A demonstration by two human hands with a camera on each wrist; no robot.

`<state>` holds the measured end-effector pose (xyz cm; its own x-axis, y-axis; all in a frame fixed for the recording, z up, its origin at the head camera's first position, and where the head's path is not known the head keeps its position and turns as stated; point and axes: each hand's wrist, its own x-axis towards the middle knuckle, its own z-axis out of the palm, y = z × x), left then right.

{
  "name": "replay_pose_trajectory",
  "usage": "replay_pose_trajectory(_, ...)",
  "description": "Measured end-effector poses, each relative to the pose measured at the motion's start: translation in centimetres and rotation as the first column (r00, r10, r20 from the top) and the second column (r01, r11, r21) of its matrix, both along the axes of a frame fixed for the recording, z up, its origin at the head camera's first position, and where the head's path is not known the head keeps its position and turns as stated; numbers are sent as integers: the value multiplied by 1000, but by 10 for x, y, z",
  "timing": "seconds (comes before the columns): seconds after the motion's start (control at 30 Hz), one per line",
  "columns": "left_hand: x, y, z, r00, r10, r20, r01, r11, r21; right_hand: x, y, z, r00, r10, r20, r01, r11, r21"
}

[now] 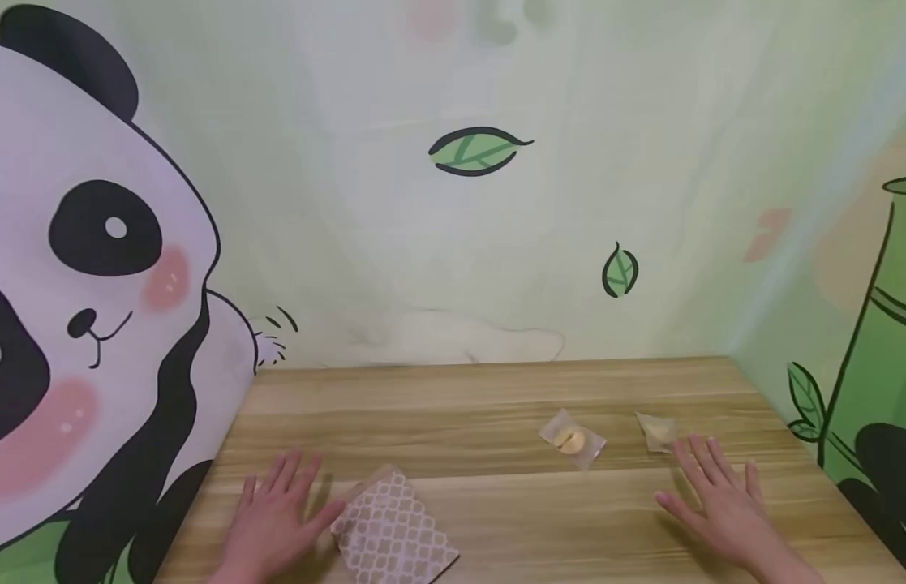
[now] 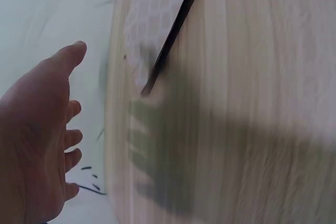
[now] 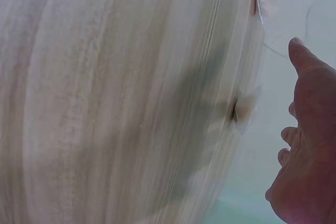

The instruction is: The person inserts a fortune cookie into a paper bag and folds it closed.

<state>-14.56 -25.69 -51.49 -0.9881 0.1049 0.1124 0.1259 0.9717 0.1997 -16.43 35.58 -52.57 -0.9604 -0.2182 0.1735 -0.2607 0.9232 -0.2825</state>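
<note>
My left hand (image 1: 277,515) is held over the left of the table with its fingers spread and nothing in its grasp. Right beside its thumb in the head view lies a flat, tan square thing (image 1: 396,531) with a white lattice pattern; the left wrist view shows its dark edge (image 2: 176,32). My right hand (image 1: 723,507), fingers also spread, hovers over the right side and holds nothing. Just beyond its fingertips is a small clear packet (image 1: 659,432) with a pale tan piece inside. Farther left lies a second clear packet (image 1: 572,440), holding rounded tan pieces.
Both hands cast shadows on the wood-grain table (image 1: 496,397). Behind it rises a pale green wall covering (image 1: 394,243) printed with leaves, a large panda (image 1: 117,324) at left and green bamboo (image 1: 876,349) at right.
</note>
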Motion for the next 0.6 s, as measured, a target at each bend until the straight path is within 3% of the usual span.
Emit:
replay_pose_trajectory(0.17,-1,13,0,996,10,90,-12,1000,27,-2,-3,1,1000,15,2,-15,1000,3)
replay_pose_trajectory(0.43,7,34,-6,987,10,162,-25,996,89,-9,-8,5,999,37,11,-37,999,13)
replay_pose_trajectory(0.6,13,56,-8,978,-22,207,-6,991,137,-16,-15,5,998,66,-2,-66,998,12)
